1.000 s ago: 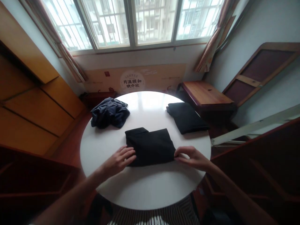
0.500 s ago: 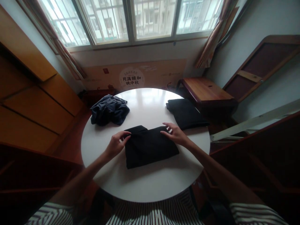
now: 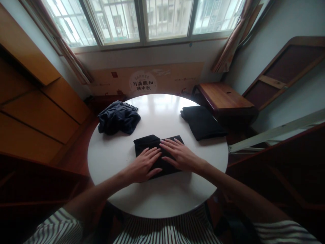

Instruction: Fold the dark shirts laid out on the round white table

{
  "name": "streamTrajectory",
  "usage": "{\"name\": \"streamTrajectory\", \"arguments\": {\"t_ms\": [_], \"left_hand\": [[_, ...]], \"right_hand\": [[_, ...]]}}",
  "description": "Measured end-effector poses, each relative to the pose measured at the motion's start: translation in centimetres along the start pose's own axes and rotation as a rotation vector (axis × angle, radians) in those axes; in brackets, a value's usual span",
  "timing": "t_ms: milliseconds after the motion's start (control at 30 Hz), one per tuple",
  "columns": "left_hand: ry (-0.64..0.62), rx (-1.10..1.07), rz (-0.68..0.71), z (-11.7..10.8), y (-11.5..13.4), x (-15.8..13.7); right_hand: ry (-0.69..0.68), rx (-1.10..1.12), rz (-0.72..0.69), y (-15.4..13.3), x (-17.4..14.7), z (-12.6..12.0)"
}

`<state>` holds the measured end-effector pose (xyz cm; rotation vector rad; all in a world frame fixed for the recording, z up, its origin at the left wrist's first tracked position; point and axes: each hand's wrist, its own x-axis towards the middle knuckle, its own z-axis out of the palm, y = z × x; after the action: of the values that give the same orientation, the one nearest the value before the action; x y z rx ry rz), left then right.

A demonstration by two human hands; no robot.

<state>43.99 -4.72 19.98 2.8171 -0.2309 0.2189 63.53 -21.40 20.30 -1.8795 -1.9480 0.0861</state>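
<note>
A folded black garment point(image 3: 146, 140) lies on the round white table point(image 3: 157, 203) in front of me; its exact kind I cannot tell. My left hand point(image 3: 144, 165) rests flat on its left part, fingers stretched out. On its right part lies my right hand point(image 3: 179, 155), also flat with the fingers extended. The fingertips of both hands come close together near the garment's middle. Both hands cover much of the cloth, and neither grips it.
A crumpled dark blue garment point(image 3: 118, 118) sits at the table's back left. Another folded black garment point(image 3: 203, 122) lies at the back right, reaching the table's edge. Beyond it stands a low wooden table point(image 3: 225, 96). Orange-brown cabinets point(image 3: 43, 118) line the left side.
Both hands have moved inward from the garment's upper corners and lowered onto its top. Their fingers went from curled at the edges to spread flat. The other garments stay put.
</note>
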Motion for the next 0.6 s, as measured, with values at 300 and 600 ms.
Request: {"name": "streamTrajectory", "arguments": {"t_ms": [300, 600], "left_hand": [[-0.126, 0.059, -0.032, -0.1, -2.2, -4.4], [-0.21, 0.182, 0.238, -3.6, -5.7, -5.4]], "right_hand": [[-0.09, -0.121, 0.221, 3.3, -3.3, 0.9], [-0.086, -0.062, -0.008, 0.2, -0.1, -0.4]]}}
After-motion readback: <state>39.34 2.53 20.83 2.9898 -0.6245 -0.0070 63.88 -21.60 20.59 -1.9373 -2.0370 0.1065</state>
